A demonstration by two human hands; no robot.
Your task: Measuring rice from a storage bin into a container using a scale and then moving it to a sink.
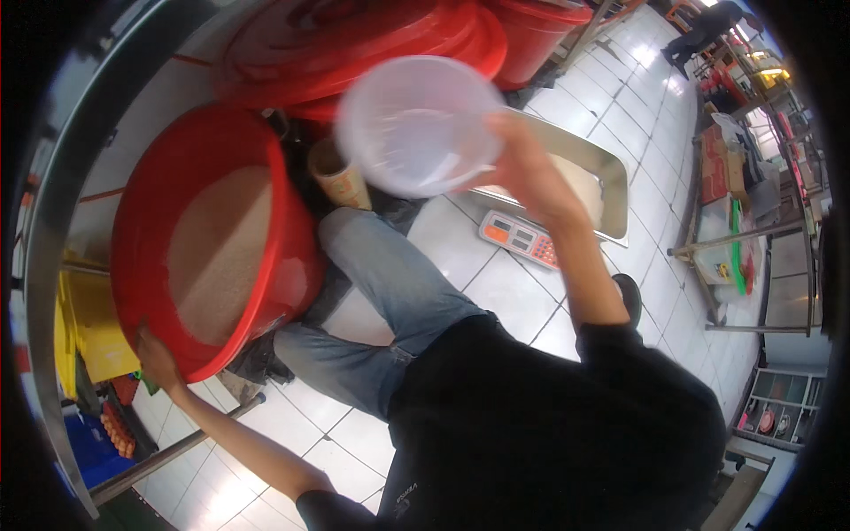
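My right hand (528, 169) grips the side of a translucent plastic bowl (418, 126), blurred and held up in front of me. No contents can be made out in it. Beyond that hand a stainless steel pan (614, 192) holds pale grain (578, 189), probably rice, and rests on a digital scale (518, 235) with a keypad. My left hand (157, 358) clasps the near rim of a large red plastic tub (292, 265), which leans toward me. More of the pale grain (222, 259) lies inside the tub.
Between tub and bowl stands a patterned cylindrical container (339, 176). Red lids (358, 50) and another red tub (538, 40) are behind. A metal shelf frame (53, 166) curves along the left, near a yellow bin (99, 325). Racks (750, 239) line the right; a person (707, 33) is farther off.
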